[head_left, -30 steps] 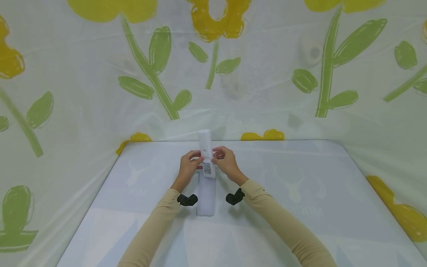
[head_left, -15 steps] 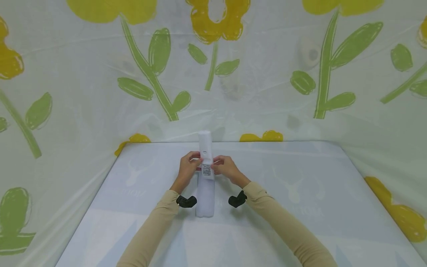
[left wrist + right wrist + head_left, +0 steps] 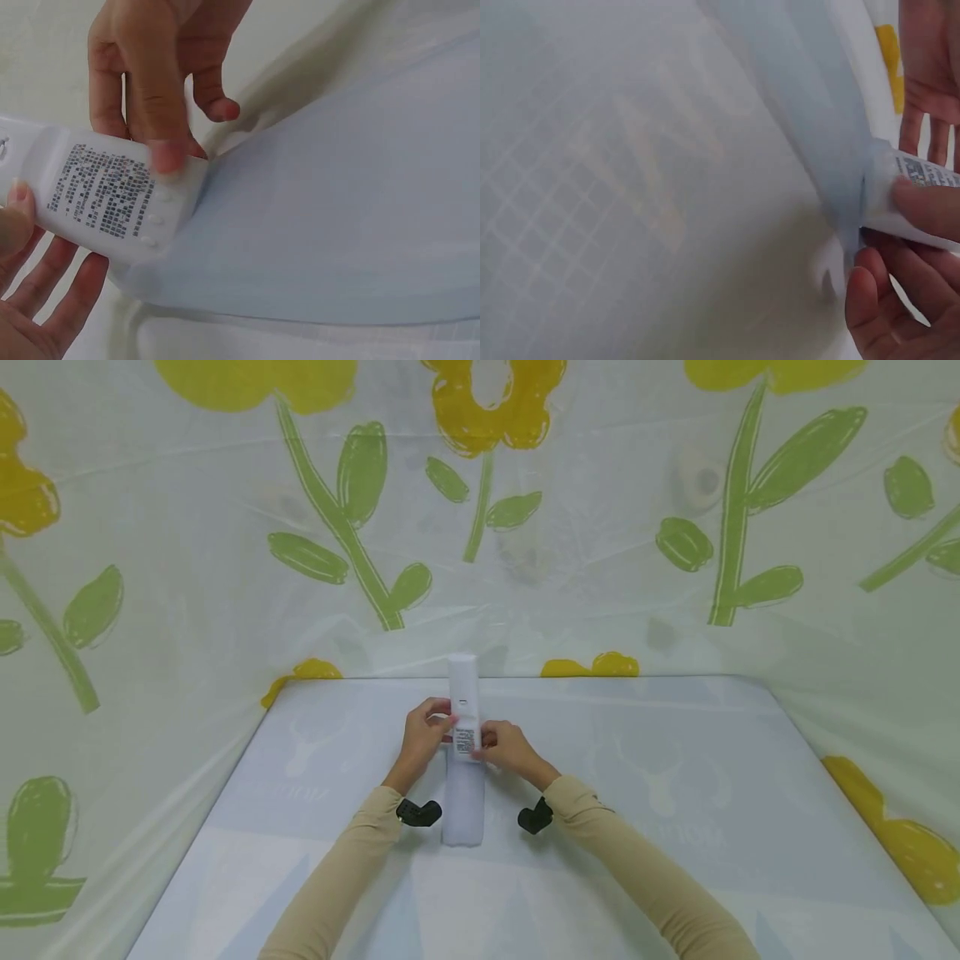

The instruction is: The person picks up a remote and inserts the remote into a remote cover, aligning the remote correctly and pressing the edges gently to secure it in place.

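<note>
Right hand (image 3: pixel 512 750): shifted nearer, pinching remote control (image 3: pixel 463 681)
Left hand (image 3: pixel 423 731): gripping likewise
Remote control: slim white plastic
Film (image 3: pixel 464 810): translucent, flat

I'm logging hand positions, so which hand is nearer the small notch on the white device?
Left. The left hand holds the white device just beside the small notch; the right hand pinches its labelled end, farther away.
</note>
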{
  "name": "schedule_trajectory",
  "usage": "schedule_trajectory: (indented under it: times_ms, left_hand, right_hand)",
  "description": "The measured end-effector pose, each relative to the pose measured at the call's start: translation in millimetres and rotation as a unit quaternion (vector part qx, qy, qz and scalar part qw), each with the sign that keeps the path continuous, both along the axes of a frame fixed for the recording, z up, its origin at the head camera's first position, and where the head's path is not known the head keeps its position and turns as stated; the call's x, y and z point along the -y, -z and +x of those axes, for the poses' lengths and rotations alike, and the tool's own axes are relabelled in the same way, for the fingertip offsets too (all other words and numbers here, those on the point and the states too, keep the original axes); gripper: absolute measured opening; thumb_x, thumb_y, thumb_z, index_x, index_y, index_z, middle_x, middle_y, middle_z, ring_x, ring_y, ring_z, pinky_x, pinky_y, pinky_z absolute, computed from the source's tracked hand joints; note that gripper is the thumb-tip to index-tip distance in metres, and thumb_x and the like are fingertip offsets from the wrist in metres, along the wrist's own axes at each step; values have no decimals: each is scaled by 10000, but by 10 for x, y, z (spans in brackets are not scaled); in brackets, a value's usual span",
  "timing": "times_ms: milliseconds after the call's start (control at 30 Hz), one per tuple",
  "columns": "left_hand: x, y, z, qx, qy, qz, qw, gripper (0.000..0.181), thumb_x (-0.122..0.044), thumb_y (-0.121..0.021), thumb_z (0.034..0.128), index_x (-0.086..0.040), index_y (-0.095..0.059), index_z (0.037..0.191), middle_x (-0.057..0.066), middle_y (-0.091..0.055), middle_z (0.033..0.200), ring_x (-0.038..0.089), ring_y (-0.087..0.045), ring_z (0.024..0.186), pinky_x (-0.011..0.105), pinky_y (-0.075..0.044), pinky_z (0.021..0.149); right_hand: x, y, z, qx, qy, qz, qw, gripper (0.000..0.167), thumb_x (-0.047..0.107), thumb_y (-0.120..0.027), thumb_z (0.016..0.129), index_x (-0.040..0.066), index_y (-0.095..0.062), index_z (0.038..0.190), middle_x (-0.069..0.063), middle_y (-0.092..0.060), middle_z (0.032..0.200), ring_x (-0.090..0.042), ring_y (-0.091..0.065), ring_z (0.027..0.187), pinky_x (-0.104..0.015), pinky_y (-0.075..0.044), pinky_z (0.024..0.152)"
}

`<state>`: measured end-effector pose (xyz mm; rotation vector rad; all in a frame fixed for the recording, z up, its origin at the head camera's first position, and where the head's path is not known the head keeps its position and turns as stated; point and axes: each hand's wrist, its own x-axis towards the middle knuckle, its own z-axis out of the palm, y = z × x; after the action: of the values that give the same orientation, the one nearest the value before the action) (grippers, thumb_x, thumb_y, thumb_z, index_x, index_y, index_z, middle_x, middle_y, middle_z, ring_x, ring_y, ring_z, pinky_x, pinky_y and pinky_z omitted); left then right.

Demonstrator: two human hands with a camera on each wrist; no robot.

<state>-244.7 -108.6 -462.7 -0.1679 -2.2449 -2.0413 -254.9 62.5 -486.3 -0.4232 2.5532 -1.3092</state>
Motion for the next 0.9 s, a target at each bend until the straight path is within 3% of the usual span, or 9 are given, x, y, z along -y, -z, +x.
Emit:
schedule_trajectory:
  times_ms: [133,267,567,700,800,900]
  left_hand:
    - [-10,-32,36,-214,-207,-207,9993,239,82,-634,844,112,-588,1077,239,-599,988,394,-621,811,551,-542,669]
    - [-3,-59,74,-399,-406,-270,9980,234,87,-625,846,119,-586,1075,261,-593,990,445,-598,820,573,-530,666]
    - [16,-63,119,-204,-478,-142,9985,253,94,-603,854,128,-568,1102,281,-580,1019,454,-595,854,593,-515,703]
    - [12,-19,100,-226,-504,-44,9985,250,100,-598,851,118,-572,1099,280,-577,1011,458,-594,844,598,-515,692]
    - [27,90,39,-201,-591,-15,9980,243,87,-610,851,93,-589,1093,258,-588,1005,410,-605,819,569,-533,666]
    - [47,216,-18,-142,-726,-137,9972,239,57,-630,854,44,-607,1092,199,-601,994,306,-621,791,470,-565,629]
  right_hand:
    - [-19,54,-11,-400,-162,161,9989,331,-11,-791,713,5,-642,1008,-90,-678,948,-168,-590,800,-292,-521,727]
    - [-18,91,-5,-756,-351,316,9960,341,-3,-782,719,26,-642,1029,-75,-676,984,-161,-574,790,-271,-508,695]
    - [-7,154,50,-1002,-413,694,9917,234,47,-769,760,14,-699,981,-27,-648,867,-137,-512,717,-229,-457,617]
    - [-9,162,64,-1218,-395,819,9884,179,27,-760,757,-13,-719,927,-51,-645,839,-153,-540,738,-253,-480,655]
    - [2,166,82,-1401,-413,816,9859,166,10,-753,752,-27,-722,911,-74,-658,852,-171,-580,782,-276,-507,711]
    - [23,166,121,-1558,-424,812,9835,135,-10,-741,750,-40,-725,881,-91,-659,837,-195,-604,797,-293,-524,729]
